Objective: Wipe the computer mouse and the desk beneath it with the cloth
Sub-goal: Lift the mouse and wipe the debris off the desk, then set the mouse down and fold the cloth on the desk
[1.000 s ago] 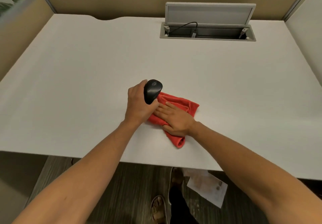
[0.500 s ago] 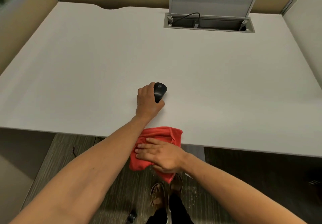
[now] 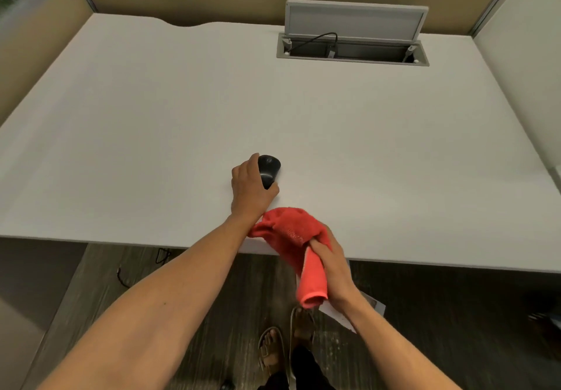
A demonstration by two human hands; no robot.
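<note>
item: black computer mouse, sitting near the middle front of the white desk, the left hand curling round its left side and gripping it. item: red cloth, bunched, hanging over the desk's front edge, the right hand clutching it with curled fingers. item: open cable tray lying at the desk's back, a dark cable running into it.

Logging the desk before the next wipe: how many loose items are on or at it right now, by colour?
Black: 1, the computer mouse, gripped by the left hand on the desk.
Red: 1, the cloth, gripped by the right hand at the desk's front edge.
Total: 2.
</note>
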